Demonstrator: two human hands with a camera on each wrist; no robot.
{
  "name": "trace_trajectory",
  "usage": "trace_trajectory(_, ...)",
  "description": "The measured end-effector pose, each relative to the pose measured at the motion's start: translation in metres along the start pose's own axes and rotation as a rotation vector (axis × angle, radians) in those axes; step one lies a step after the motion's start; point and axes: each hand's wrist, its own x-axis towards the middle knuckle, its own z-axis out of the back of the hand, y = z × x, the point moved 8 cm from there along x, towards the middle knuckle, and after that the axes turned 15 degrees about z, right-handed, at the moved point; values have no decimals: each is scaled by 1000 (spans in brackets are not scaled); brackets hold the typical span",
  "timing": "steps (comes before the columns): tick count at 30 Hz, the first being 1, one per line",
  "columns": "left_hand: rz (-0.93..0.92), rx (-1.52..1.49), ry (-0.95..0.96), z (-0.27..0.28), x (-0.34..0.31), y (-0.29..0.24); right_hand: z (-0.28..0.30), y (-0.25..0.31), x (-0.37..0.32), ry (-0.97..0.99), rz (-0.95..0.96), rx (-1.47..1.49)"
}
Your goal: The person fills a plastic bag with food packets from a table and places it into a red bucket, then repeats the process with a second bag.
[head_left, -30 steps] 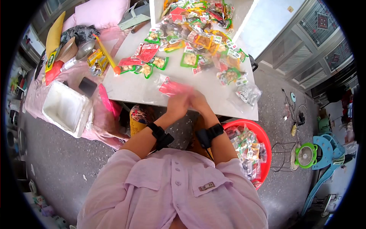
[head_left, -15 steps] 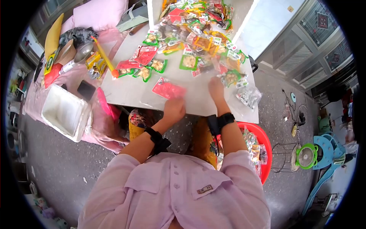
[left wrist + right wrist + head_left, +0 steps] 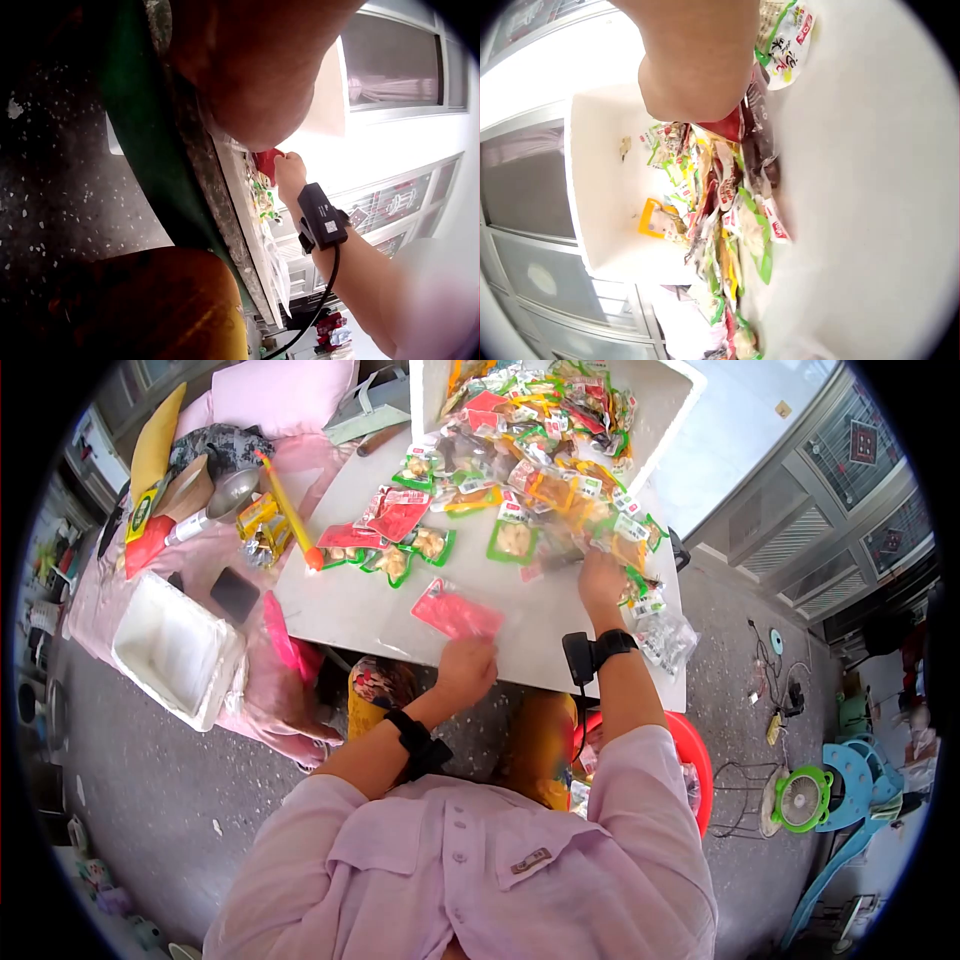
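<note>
Near the table's front edge the left hand [image 3: 466, 672] holds the near end of a red packet [image 3: 455, 612], fingers curled. Farther right, the right hand [image 3: 602, 585] is at the right part of the packet pile [image 3: 540, 485], beside green-edged packets. In the right wrist view that hand [image 3: 697, 67] covers part of a red packet [image 3: 724, 127] and dark packets; its fingertips are hidden. The left wrist view shows the right hand [image 3: 289, 176] with its fingers at a red packet [image 3: 267, 163].
A white foam box [image 3: 672, 420] lies tipped at the back, packets spilling from it. Red and green packets [image 3: 395, 515] lie on the left of the table [image 3: 370, 600]. A red basin [image 3: 695, 750] with packets stands below right; an empty-looking white foam box [image 3: 180, 650] is at left.
The right hand has left the left hand's side and moved right and away from the body to the pile. The left hand stays near the front edge with the red packet.
</note>
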Motion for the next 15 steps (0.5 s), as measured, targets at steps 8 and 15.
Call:
trace_trajectory(8,194,156,99,-4,1,1,91,-11,-42,-542,-69,824)
trace_trajectory(15,391,49,159,-6,-5,12,55,10,-133,-451,-749,1900)
